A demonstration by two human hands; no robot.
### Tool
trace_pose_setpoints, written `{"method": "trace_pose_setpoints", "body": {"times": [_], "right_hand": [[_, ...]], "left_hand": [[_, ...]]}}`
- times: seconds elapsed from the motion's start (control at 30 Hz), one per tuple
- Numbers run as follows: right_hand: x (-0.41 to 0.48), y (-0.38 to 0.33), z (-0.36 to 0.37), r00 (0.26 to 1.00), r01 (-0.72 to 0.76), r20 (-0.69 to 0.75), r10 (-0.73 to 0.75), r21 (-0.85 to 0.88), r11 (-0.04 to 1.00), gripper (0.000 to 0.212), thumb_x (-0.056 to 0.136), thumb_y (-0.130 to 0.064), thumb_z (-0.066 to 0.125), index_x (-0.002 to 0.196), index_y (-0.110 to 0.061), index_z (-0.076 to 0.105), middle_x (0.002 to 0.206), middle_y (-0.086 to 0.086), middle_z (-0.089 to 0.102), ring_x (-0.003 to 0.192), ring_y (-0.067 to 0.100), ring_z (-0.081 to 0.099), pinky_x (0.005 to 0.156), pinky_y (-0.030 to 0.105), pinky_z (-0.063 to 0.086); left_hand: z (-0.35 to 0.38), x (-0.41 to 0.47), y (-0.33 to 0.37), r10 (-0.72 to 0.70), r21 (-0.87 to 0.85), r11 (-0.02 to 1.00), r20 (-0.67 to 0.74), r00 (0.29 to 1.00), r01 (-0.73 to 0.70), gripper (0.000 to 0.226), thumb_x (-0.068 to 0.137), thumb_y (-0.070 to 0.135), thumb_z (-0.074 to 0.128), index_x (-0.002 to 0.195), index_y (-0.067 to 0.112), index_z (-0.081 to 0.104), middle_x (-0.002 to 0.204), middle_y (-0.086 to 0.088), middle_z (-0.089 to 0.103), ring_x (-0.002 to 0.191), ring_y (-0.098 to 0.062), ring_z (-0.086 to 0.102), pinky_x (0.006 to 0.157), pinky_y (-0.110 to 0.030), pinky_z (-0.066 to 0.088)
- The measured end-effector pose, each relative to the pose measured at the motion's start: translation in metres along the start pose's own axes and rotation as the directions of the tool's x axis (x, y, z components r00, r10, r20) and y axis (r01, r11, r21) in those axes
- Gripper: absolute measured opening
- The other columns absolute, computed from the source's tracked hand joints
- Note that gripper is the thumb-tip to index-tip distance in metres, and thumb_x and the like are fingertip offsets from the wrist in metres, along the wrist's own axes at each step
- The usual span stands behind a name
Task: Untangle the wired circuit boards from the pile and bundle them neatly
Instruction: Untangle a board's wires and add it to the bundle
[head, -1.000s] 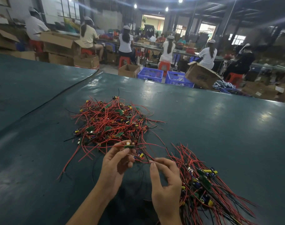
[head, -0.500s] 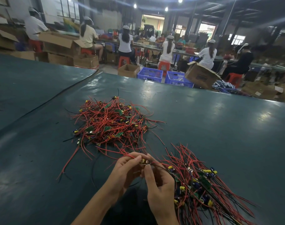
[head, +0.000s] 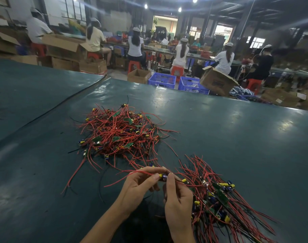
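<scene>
Your left hand (head: 139, 185) and right hand (head: 177, 195) now pinch one wired circuit board (head: 163, 177) pulled clear of the pile (head: 121, 132); lay it on the bundle (head: 220, 195).

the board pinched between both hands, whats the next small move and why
Probably carry the small board rightward and lay it on the sorted bundle, wires running the same way. The left hand and right hand both pinch it, its red wires look mostly free of the tangled pile, and the bundle lies just beside the right hand.
</scene>
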State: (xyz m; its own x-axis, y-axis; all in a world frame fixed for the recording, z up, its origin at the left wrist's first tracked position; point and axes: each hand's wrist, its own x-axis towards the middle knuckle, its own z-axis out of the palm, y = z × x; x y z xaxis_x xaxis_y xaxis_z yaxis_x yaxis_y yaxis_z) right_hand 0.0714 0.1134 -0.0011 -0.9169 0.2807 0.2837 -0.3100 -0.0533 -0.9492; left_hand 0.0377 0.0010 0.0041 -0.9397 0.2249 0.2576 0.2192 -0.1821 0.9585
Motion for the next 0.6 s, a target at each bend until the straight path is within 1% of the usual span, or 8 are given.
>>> {"method": "trace_pose_setpoints", "body": {"times": [0.07, 0.13, 0.23, 0.3, 0.37, 0.47, 0.53, 0.6], "right_hand": [[0.0009, 0.0009, -0.0005, 1.000, 0.009, -0.019, -0.009, 0.005, 1.000, 0.030, 0.091, -0.030, 0.049, 0.089, -0.027, 0.079, 0.073, -0.005, 0.073, 0.072, 0.005, 0.068, 0.065, 0.015, 0.052], [0.0008, 0.0002, -0.0003, 1.000, 0.021, 0.004, -0.021, 0.006, 1.000, 0.031, 0.092, -0.027, 0.048, 0.089, -0.021, 0.079, 0.068, -0.009, 0.070, 0.066, 0.000, 0.065, 0.061, 0.011, 0.050], [-0.0014, -0.0011, 0.0009, 0.997, 0.009, 0.080, -0.009, 0.008, 1.000, 0.030, 0.094, -0.023, 0.046, 0.103, -0.018, 0.074, 0.087, -0.005, 0.076, 0.083, 0.007, 0.072, 0.070, 0.016, 0.055], [-0.0021, -0.0004, 0.0013, 0.994, 0.002, 0.110, 0.000, -0.010, 1.000, 0.030, 0.093, -0.024, 0.046, 0.107, -0.019, 0.072, 0.088, -0.004, 0.076, 0.084, 0.007, 0.072, 0.071, 0.016, 0.055], [-0.0030, -0.0005, 0.0032, 0.988, 0.002, 0.154, 0.006, -0.049, 0.999, 0.030, 0.094, -0.025, 0.046, 0.108, -0.018, 0.072, 0.090, -0.005, 0.076, 0.088, 0.008, 0.071, 0.075, 0.018, 0.055], [-0.0033, -0.0020, 0.0030, 0.991, -0.018, 0.134, 0.024, -0.047, 0.999, 0.031, 0.092, -0.028, 0.049, 0.101, -0.015, 0.076, 0.079, -0.002, 0.074, 0.077, 0.005, 0.069, 0.070, 0.016, 0.053], [-0.0027, -0.0017, 0.0022, 0.993, -0.058, 0.102, 0.060, -0.027, 0.998, 0.035, 0.091, -0.033, 0.050, 0.090, -0.013, 0.078, 0.076, 0.016, 0.071, 0.073, 0.026, 0.069, 0.070, 0.029, 0.053], [-0.0014, -0.0020, 0.0009, 0.992, -0.104, 0.066, 0.104, -0.008, 0.995, 0.038, 0.090, -0.036, 0.050, 0.084, -0.009, 0.077, 0.076, 0.031, 0.063, 0.074, 0.050, 0.061, 0.072, 0.038, 0.049]], "left_hand": [[0.0025, 0.0000, -0.0001, 0.010, 0.021, 1.000, -0.011, 1.000, -0.010, 0.023, 0.088, 0.019, 0.056, 0.101, 0.009, 0.072, 0.088, -0.005, 0.073, 0.065, -0.013, 0.062, 0.064, -0.021, 0.050], [0.0049, -0.0001, 0.0008, 0.006, 0.010, 1.000, -0.033, 0.999, -0.006, 0.025, 0.088, 0.024, 0.056, 0.100, 0.005, 0.068, 0.083, -0.005, 0.071, 0.063, -0.016, 0.060, 0.062, -0.025, 0.050], [0.0032, 0.0014, 0.0009, -0.080, -0.049, 0.996, -0.051, 0.995, 0.078, 0.039, 0.087, 0.037, 0.066, 0.098, 0.000, 0.058, 0.086, -0.013, 0.066, 0.073, -0.027, 0.062, 0.071, -0.039, 0.049], [0.0008, 0.0016, 0.0000, -0.127, -0.070, 0.990, -0.037, 0.991, 0.124, 0.044, 0.083, 0.040, 0.064, 0.096, -0.002, 0.061, 0.090, -0.019, 0.067, 0.082, -0.033, 0.065, 0.079, -0.040, 0.052], [-0.0003, 0.0018, -0.0014, -0.137, -0.037, 0.990, -0.005, 0.991, 0.137, 0.038, 0.087, 0.035, 0.056, 0.092, -0.001, 0.068, 0.094, -0.022, 0.068, 0.092, -0.037, 0.065, 0.086, -0.042, 0.053], [0.0007, 0.0023, -0.0022, -0.125, -0.002, 0.992, 0.000, 0.992, 0.125, 0.034, 0.087, 0.033, 0.055, 0.085, 0.004, 0.073, 0.089, -0.022, 0.069, 0.087, -0.034, 0.065, 0.083, -0.036, 0.053], [0.0010, 0.0036, -0.0031, -0.114, 0.036, 0.993, -0.006, 0.993, 0.115, 0.040, 0.085, 0.036, 0.057, 0.079, -0.001, 0.070, 0.077, -0.017, 0.065, 0.075, -0.024, 0.062, 0.075, -0.028, 0.051], [0.0019, 0.0035, -0.0030, -0.115, 0.044, 0.992, 0.002, 0.993, 0.114, 0.037, 0.084, 0.037, 0.059, 0.064, 0.007, 0.066, 0.065, -0.003, 0.059, 0.065, -0.012, 0.056, 0.064, -0.021, 0.047]]}}
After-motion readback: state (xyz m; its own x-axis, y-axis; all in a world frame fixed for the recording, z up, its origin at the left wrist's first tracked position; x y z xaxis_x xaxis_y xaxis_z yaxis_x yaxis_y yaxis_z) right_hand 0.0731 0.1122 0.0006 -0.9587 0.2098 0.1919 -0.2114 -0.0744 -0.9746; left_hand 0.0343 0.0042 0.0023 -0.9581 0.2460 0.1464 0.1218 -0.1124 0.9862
